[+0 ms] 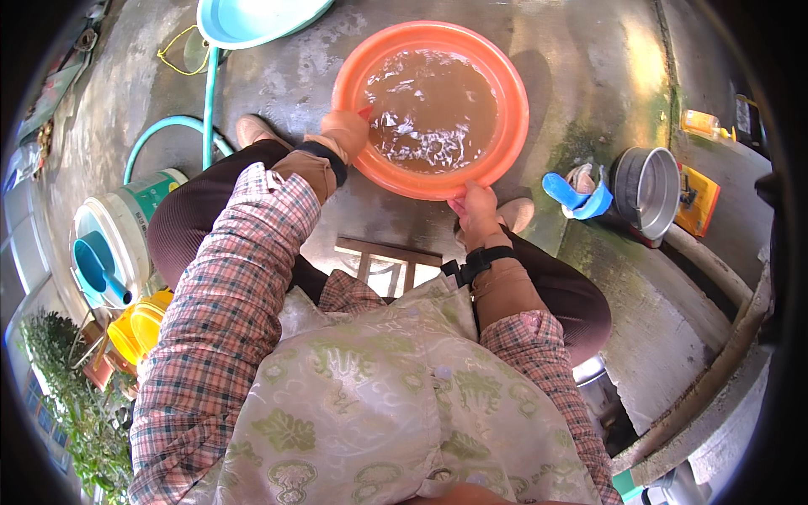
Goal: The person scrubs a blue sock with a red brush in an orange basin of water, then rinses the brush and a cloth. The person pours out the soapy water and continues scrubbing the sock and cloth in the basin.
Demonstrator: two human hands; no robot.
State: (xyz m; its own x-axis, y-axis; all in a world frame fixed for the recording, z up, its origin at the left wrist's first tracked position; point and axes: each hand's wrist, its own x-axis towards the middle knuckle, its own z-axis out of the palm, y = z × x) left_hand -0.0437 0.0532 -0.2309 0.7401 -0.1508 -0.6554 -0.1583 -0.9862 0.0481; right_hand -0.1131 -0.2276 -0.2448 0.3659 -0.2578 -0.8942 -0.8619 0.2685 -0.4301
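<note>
In front of me is a round orange plastic basin (512,120) with murky brown, rippling water (435,104) in it. My left hand (347,134) grips its rim at the near left, and a small red bit (365,112) shows at the fingers. The near right of the rim is held by my right hand (478,208), with a pinkish-red bit (456,206) under the fingers. I cannot tell what these red bits are. Whether the basin rests on the floor or is raised is unclear.
A light-blue basin (252,28) and a teal hose (209,113) are at upper left. On my left stands a white bucket (107,214) with a blue dipper (95,262), near yellow containers (140,325). To the right are a blue scoop-like item (565,191), a metal pan (656,189) and a bottle (699,122).
</note>
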